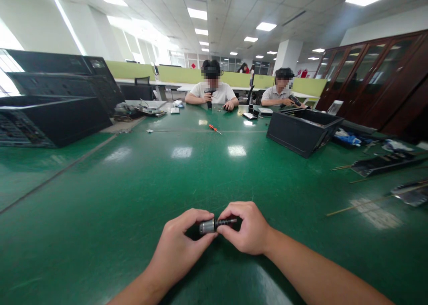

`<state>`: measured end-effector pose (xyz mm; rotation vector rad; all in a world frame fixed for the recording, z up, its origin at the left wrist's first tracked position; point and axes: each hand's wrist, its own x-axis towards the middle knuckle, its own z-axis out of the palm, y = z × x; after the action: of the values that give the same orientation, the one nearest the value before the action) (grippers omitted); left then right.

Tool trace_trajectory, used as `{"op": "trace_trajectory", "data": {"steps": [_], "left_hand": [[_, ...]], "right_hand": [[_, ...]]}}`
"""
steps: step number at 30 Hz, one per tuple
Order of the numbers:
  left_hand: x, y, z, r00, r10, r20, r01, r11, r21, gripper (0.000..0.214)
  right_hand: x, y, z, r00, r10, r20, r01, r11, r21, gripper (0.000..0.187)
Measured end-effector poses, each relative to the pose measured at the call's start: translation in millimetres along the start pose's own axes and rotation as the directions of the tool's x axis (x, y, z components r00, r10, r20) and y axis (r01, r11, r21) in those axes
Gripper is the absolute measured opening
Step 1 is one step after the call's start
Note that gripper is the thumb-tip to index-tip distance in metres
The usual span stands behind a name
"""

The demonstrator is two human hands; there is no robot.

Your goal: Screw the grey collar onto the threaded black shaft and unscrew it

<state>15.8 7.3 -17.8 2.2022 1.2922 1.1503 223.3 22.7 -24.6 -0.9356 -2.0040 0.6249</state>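
Low in the middle of the view, both hands are on a small silver-grey motor (207, 226) with a dark ribbed shaft (226, 222). It lies level, its shaft towards the right. Thumb and fingers of my left hand (182, 242) are closed around the grey body. My right hand (249, 229) pinches the shaft beside the body, and a thin metal tip sticks out past its fingers. The fingertips hide part of the join between body and shaft.
An orange screwdriver (214, 128) lies farther up the green table (140, 180). Black computer cases stand at left (80, 117) and right (294, 133). Thin rods (361, 204) lie at far right. Two people sit opposite, a dark tool in the hands of each.
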Motion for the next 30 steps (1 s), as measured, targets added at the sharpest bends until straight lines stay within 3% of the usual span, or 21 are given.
{"op": "trace_trajectory", "data": {"steps": [30], "left_hand": [[0.0, -1.4, 0.6, 0.999, 0.030, -0.024, -0.030, 0.999, 0.012, 0.019]], "right_hand": [[-0.4, -0.6, 1.7, 0.998, 0.000, -0.068, 0.002, 1.000, 0.031, 0.005]]}}
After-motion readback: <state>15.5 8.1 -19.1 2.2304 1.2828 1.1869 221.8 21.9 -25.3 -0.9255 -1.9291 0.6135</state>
